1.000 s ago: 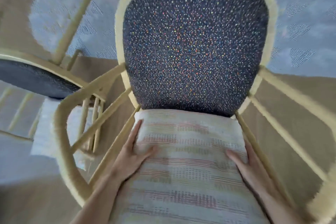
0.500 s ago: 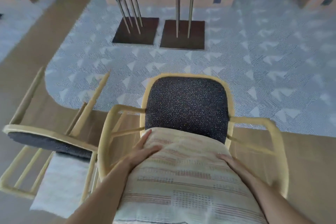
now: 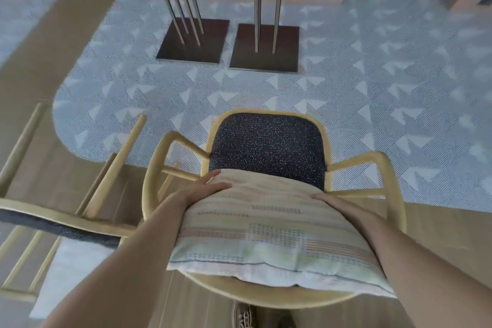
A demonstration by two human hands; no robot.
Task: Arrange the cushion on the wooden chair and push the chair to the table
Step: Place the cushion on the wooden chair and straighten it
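Cushion (image 3: 269,234) lies in the chair (image 3: 266,297), its near edge hanging over the curved wooden back, with your shoe (image 3: 243,317) on the floor just below. Your forearms run up either side of it. Your left hand (image 3: 202,190) rests on the far left corner, fingers straight along the edge and thumb laid across the top. Your right hand (image 3: 338,205) lies flat on the right side, fingers together and straight. Neither hand is curled round the fabric.

Beyond your fingertips the cushion's far edge overlaps the dark speckled seat (image 3: 266,144). A second chair (image 3: 61,229) stands just to the left. Farther off, on the patterned carpet (image 3: 372,93), stand two table bases (image 3: 193,45), well apart from the chair.

Against half a second ago, your hands sit at the same spots on the cushion. The view has drawn back, though: the cushion's near edge and the chair's back, then cut off, are now in sight.
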